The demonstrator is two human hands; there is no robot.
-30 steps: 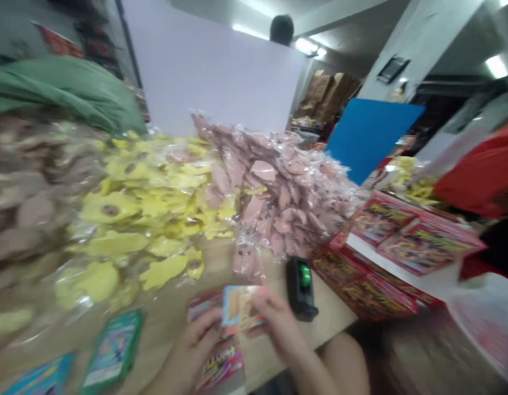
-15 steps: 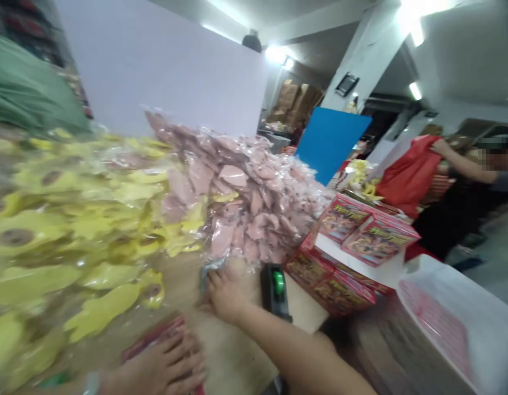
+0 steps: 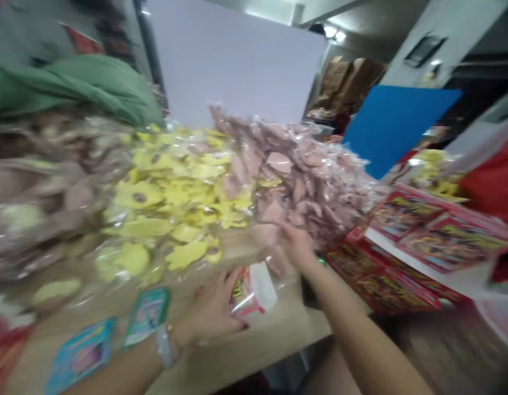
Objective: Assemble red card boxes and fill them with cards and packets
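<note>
My right hand [image 3: 293,244] reaches into the front of a heap of pink pieces in clear plastic bags [image 3: 291,175]. Its fingers pinch a clear bag holding a pink piece [image 3: 270,247], though blur softens the grip. My left hand [image 3: 213,310] grips a small clear packet with red and yellow print [image 3: 249,291] on the wooden table [image 3: 246,351]. Left of the pink heap lies a pile of bagged yellow pieces [image 3: 167,203]. A green card packet [image 3: 147,315] and a blue one [image 3: 79,348] lie near my left wrist.
Red printed boxes [image 3: 402,247] are stacked on the right, beyond a mostly hidden device with a green button [image 3: 320,259]. A bagged brownish pile [image 3: 44,192] and a green cloth [image 3: 73,90] fill the left. Behind stand a white board [image 3: 233,60] and a blue board [image 3: 398,129].
Both hands have moved forward from the card packet held near the table's front. My right hand is now at the pink heap, and the view has swung back left.
</note>
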